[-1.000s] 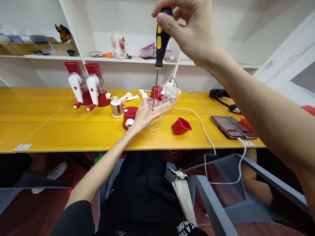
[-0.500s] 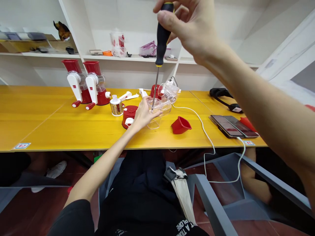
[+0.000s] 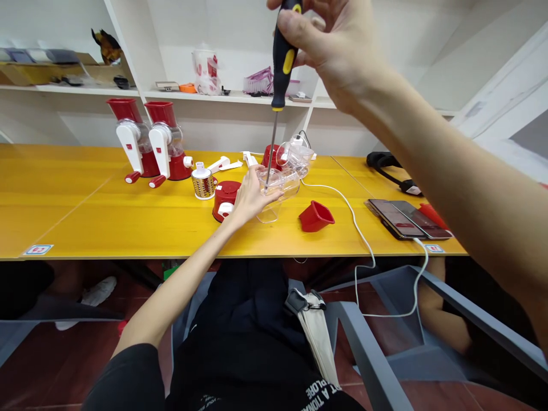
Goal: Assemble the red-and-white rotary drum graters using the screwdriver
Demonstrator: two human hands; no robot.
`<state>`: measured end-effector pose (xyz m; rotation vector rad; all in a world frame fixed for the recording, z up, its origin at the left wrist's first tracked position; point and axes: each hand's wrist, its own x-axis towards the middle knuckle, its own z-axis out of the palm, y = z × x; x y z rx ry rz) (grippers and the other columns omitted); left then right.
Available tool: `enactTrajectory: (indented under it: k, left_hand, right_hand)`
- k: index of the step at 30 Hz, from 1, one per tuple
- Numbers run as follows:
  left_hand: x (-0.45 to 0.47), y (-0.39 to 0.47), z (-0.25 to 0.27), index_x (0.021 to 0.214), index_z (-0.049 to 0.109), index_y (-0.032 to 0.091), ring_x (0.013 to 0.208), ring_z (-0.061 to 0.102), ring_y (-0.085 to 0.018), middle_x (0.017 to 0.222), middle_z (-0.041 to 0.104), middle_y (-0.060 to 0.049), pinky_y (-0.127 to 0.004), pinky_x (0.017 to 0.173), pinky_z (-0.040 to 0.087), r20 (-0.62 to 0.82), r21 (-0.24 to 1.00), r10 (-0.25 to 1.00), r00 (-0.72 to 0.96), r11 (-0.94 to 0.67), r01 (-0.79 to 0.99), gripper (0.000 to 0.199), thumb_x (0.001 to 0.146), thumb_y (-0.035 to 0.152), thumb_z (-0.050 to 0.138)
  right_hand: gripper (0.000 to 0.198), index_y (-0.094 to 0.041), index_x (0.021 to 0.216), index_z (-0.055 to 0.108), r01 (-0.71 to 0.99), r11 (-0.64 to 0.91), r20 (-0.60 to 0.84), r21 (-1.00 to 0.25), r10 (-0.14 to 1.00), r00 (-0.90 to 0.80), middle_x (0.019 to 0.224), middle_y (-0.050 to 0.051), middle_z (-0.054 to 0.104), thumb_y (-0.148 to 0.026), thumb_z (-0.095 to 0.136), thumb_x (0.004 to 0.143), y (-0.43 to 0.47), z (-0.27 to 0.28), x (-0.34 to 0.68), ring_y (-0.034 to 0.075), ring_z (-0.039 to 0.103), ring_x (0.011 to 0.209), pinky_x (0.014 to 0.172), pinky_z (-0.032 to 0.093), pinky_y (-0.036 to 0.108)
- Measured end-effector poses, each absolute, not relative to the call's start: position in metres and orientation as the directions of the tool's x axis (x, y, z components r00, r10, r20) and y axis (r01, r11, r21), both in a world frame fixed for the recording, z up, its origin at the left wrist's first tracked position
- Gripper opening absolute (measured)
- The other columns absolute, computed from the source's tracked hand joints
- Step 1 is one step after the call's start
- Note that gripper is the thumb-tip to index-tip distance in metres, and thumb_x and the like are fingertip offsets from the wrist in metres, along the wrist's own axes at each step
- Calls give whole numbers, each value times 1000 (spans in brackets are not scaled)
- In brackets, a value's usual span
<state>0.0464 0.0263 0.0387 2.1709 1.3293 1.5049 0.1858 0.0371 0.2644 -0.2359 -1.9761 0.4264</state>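
Observation:
My right hand [image 3: 325, 43] grips the black and yellow handle of a screwdriver [image 3: 282, 63], held almost upright with its shaft pointing down. The shaft's tip reaches inside a clear plastic grater housing [image 3: 286, 181]; what it touches there I cannot make out. Wrapped round the housing's left side, my left hand [image 3: 252, 197] steadies it on the yellow table [image 3: 128, 228]. A red base [image 3: 226, 197] with a white knob stands just left of that hand. To the right lies a red hopper [image 3: 315, 217] on its side.
Two assembled rotary graters [image 3: 165, 142] stand at the back left, near a metal grater drum [image 3: 202, 182] and white handle parts [image 3: 220, 165]. Behind the housing are another clear housing [image 3: 297, 153] and red base. Phones [image 3: 405, 220], a white cable [image 3: 351, 214] and black headphones [image 3: 389, 171] lie on the right.
The screwdriver handle has turned in my right hand, so a yellow patch now faces me. My left hand and the clear housing stay in place.

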Motion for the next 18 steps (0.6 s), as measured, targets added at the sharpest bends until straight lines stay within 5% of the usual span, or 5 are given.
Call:
enactTrajectory:
  k: [3, 9, 13, 18]
  left_hand:
    - [46, 28, 38, 123, 38, 23, 117, 62, -32, 128, 59, -14, -51, 97, 51, 663, 584, 743, 93, -591, 556, 73, 70, 46, 83]
    - [47, 27, 38, 124, 37, 23, 117, 62, -32, 127, 60, -14, -51, 98, 51, 671, 581, 736, 90, -598, 553, 74, 69, 43, 83]
    - [47, 26, 39, 123, 38, 23, 116, 62, -31, 126, 60, -13, -51, 99, 51, 657, 593, 749, 85, -583, 555, 73, 69, 42, 83]
    - [47, 26, 40, 121, 39, 23, 112, 63, -30, 125, 60, -13, -48, 95, 52, 648, 606, 759, 66, -566, 559, 72, 68, 41, 84]
  right_hand:
    - [21, -7, 104, 67, -28, 922, 844, -387, 342, -413, 90, 1, 59, -16, 68, 85, 34, 262, 182, 3, 48, 73, 55, 53, 10]
    - [24, -9, 117, 58, -55, 813, 687, -580, 452, -569, 108, 3, 67, -13, 54, 93, 23, 271, 193, 8, 64, 93, 65, 59, 18]
    - [33, -9, 111, 62, -13, 899, 794, -438, 380, -475, 102, 3, 66, -26, 70, 84, 32, 269, 193, 7, 61, 83, 59, 58, 16]
    - [18, -11, 98, 69, 142, 957, 883, -254, 289, -369, 73, -5, 49, -24, 62, 88, 26, 262, 184, 2, 54, 68, 63, 56, 12]
